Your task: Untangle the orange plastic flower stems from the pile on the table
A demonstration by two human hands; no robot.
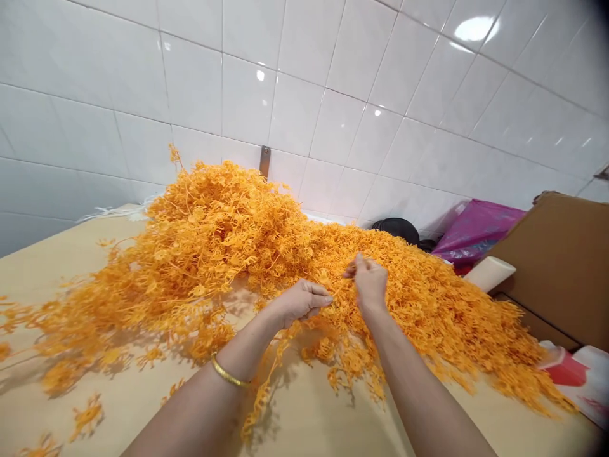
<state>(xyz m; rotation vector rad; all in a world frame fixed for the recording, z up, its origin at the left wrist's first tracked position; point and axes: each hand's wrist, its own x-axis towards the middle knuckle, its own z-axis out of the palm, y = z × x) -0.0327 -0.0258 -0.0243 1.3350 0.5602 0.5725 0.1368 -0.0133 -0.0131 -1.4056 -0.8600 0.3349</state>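
A big heap of orange plastic sprigs [228, 235] covers the pale tabletop [304, 419] against a white tiled wall. My left hand [301, 302], with a gold bangle on its wrist, is closed in a pinch on a thin orange sprig [339, 290] at the heap's near edge. My right hand [369, 280] is closed on the same sprig's other end, fingers pinched together just above the pile. More orange strands hang below both wrists.
Loose orange pieces [85, 416] lie scattered on the near left of the table. At the right stand a brown cardboard box [561, 266], a white cylinder [490, 273], a pink plastic bag [476, 231], a black object [394, 227] and a red-and-white packet [571, 371].
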